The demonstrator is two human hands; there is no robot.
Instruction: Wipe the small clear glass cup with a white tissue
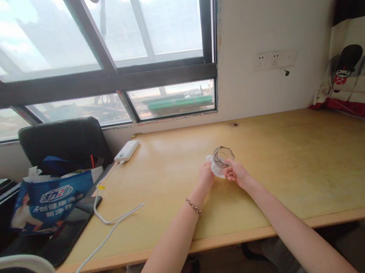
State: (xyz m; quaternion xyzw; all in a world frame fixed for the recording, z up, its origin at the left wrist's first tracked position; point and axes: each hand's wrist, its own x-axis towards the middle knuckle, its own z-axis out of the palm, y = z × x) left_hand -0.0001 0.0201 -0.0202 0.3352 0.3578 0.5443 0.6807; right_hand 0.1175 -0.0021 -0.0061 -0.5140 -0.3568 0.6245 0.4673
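Over the middle of the table, a coil of thin dark strands (223, 157), perhaps wire, stands tilted between my hands. My right hand (236, 173) is closed, its fingers pinching the coil's lower right side. A crumpled piece of white tissue or thin cloth (218, 170) lies against the coil's left and lower edge. My left hand (206, 174) grips this white piece at its left side, with the fingertips partly hidden behind it. A beaded bracelet (194, 207) circles my left wrist.
On the table's (171, 155) left edge rests a white power bank (127, 151) with a white cable (108, 221) trailing down. Left of the table are a dark chair (64, 142) and a blue shopping bag (54, 200). A wall with sockets (269, 60) stands behind.
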